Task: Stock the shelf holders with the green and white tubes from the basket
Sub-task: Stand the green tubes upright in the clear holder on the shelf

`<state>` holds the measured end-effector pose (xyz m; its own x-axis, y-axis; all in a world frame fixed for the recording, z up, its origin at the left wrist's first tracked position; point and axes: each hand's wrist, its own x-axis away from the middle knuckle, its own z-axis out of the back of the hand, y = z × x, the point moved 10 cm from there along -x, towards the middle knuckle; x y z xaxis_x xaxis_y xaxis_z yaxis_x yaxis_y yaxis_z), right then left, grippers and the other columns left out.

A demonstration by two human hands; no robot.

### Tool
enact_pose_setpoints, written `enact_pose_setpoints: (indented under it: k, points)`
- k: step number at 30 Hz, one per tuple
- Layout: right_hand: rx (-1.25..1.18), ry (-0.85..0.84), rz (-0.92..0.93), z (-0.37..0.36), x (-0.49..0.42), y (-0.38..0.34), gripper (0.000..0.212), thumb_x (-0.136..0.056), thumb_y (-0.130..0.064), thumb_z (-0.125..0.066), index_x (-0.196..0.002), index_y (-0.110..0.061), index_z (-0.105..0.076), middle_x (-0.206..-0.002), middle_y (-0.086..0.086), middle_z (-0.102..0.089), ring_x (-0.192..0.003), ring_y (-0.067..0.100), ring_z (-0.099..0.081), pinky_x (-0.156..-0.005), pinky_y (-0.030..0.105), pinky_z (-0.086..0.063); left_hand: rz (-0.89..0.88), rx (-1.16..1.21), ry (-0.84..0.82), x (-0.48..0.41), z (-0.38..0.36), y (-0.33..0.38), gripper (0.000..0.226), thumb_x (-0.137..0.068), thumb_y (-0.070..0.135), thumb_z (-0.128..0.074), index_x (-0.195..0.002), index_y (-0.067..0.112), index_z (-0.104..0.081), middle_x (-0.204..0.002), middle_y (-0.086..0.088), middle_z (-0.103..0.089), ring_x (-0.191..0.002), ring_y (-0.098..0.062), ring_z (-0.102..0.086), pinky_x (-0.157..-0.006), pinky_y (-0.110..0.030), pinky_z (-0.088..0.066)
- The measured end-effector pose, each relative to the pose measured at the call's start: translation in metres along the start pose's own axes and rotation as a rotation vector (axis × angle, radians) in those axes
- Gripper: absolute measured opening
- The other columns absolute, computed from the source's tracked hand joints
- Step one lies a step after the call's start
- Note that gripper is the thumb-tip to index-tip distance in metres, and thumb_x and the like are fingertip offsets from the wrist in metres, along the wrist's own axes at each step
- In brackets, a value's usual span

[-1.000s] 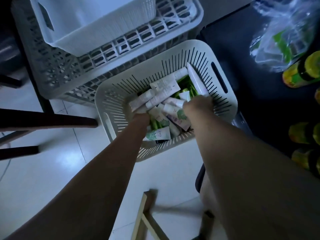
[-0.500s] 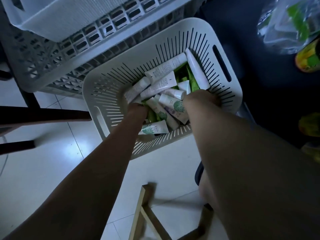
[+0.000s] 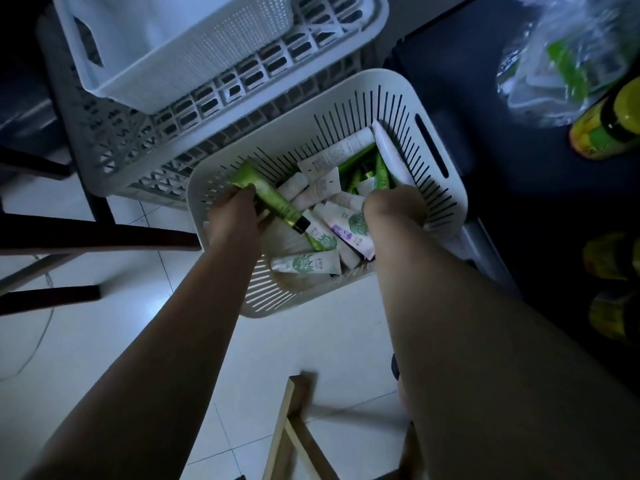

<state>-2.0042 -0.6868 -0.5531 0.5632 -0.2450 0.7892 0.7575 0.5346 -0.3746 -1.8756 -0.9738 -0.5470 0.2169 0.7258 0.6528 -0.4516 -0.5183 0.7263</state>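
within basket rim (image 3: 363, 75): left hand (image 3: 235, 221) around green tube (image 3: 273, 199), right hand (image 3: 393, 209) among tubes (image 3: 349, 230)

Your right hand (image 3: 394, 209): fingers buried among tubes (image 3: 349, 233); grasp unclear. Green tube (image 3: 277, 202): partly covered by your left hand (image 3: 235, 220). Bottles (image 3: 609, 126), far right: blurred, cut by edge.

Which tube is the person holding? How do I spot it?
Find the white slatted basket on the floor. The left hand grips one tube there. It's all green with a black cap; the tubes beside it are mostly white.
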Motion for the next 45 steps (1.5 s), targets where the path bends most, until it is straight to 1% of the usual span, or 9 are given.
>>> enact_pose_setpoints:
  k: [3,7,11,16,22,29,35,41,45]
  points:
    - [-0.097,0.019,0.025,0.007,0.009,0.001,0.034,-0.095,-0.009,-0.058,-0.127,0.004,-0.06,-0.118,0.018,-0.068,-0.106,0.034,-0.069,-0.083,0.036,-0.059,0.014,0.045,-0.085,0.019,-0.023,0.011,0.007,-0.097,0.012,-0.065,-0.103,0.008,-0.067,-0.098,-0.012,-0.073,-0.101,-0.03,-0.072,-0.084,-0.05,-0.062]
    - [-0.271,-0.144,0.049,0.006,0.03,-0.008,0.019,-0.093,-0.008,-0.064,-0.11,-0.002,-0.061,-0.093,0.008,-0.068,-0.071,0.019,-0.067,-0.051,0.022,-0.054,-0.029,0.011,-0.283,0.053,-0.058,0.028,0.004,-0.098,0.01,-0.064,-0.097,0.008,-0.066,-0.093,-0.013,-0.07,-0.092,-0.028,-0.073,-0.083,-0.049,-0.062]
    - [-0.686,-0.398,0.076,0.008,0.066,-0.024,0.005,-0.092,-0.008,-0.067,-0.094,-0.003,-0.069,-0.093,0.015,-0.075,-0.085,0.027,-0.071,-0.086,0.041,-0.06,0.03,0.103,-0.439,0.093,-0.081,0.038,0.005,-0.1,0.012,-0.061,-0.097,0.009,-0.062,-0.087,-0.009,-0.066,-0.085,-0.023,-0.068,-0.079,-0.046,-0.061]
    - [-0.974,-0.583,0.23,0.045,0.114,-0.035,0.013,-0.094,0.004,-0.056,-0.093,0.0,-0.068,-0.087,0.016,-0.073,-0.079,0.024,-0.07,-0.079,0.034,-0.061,0.093,0.216,-0.573,0.145,-0.094,0.064,0.009,-0.103,0.016,-0.055,-0.105,0.007,-0.056,-0.087,-0.009,-0.059,-0.082,-0.024,-0.059,-0.074,-0.046,-0.061]
    - [-0.992,-0.597,0.445,0.113,0.166,-0.053,0.019,-0.101,-0.004,-0.045,-0.103,-0.005,-0.064,-0.09,0.019,-0.07,-0.08,0.025,-0.067,-0.09,0.04,-0.054,-0.133,0.16,-0.726,0.21,-0.1,0.125,0.01,-0.105,0.017,-0.053,-0.11,0.009,-0.054,-0.097,-0.015,-0.072,-0.087,-0.029,-0.072,-0.07,-0.039,-0.061]
    - [-1.137,-0.52,0.717,0.187,0.227,-0.067,0.025,-0.098,0.004,-0.051,-0.103,-0.012,-0.07,-0.085,0.014,-0.07,-0.074,0.022,-0.065,-0.078,0.033,-0.054,-0.342,0.112,-0.906,0.31,-0.106,0.175,0.02,-0.106,0.014,-0.046,-0.122,0.004,-0.053,-0.111,-0.018,-0.074,-0.099,-0.032,-0.072,-0.086,-0.047,-0.058]
    - [-1.057,-0.318,0.902,0.233,0.27,-0.063,0.045,-0.089,0.017,-0.054,-0.112,-0.016,-0.073,-0.093,-0.003,-0.077,-0.086,0.015,-0.072,-0.08,0.03,-0.057,-0.46,0.123,-0.996,0.38,-0.104,0.203,0.014,-0.104,0.01,-0.05,-0.091,0.013,-0.056,-0.085,-0.013,-0.066,-0.076,-0.027,-0.072,-0.072,-0.043,-0.062]
    - [-0.961,-0.051,0.985,0.294,0.309,-0.031,0.02,-0.093,-0.004,-0.068,-0.108,-0.016,-0.072,-0.089,-0.005,-0.072,-0.086,0.013,-0.068,-0.088,0.041,-0.057,-0.533,0.066,-1.058,0.444,-0.114,0.204,0.018,-0.103,0.008,-0.05,-0.088,0.013,-0.058,-0.078,-0.012,-0.063,-0.07,-0.025,-0.066,-0.068,-0.037,-0.06]
    - [-0.936,0.111,0.993,0.354,0.33,0.006,0.03,-0.092,-0.008,-0.072,-0.12,-0.016,-0.068,-0.095,0.0,-0.068,-0.082,0.009,-0.067,-0.082,0.032,-0.056,-0.567,0.008,-1.199,0.506,-0.134,0.184,0.011,-0.101,0.009,-0.051,-0.097,0.011,-0.061,-0.083,-0.013,-0.065,-0.073,-0.026,-0.066,-0.078,-0.043,-0.055]
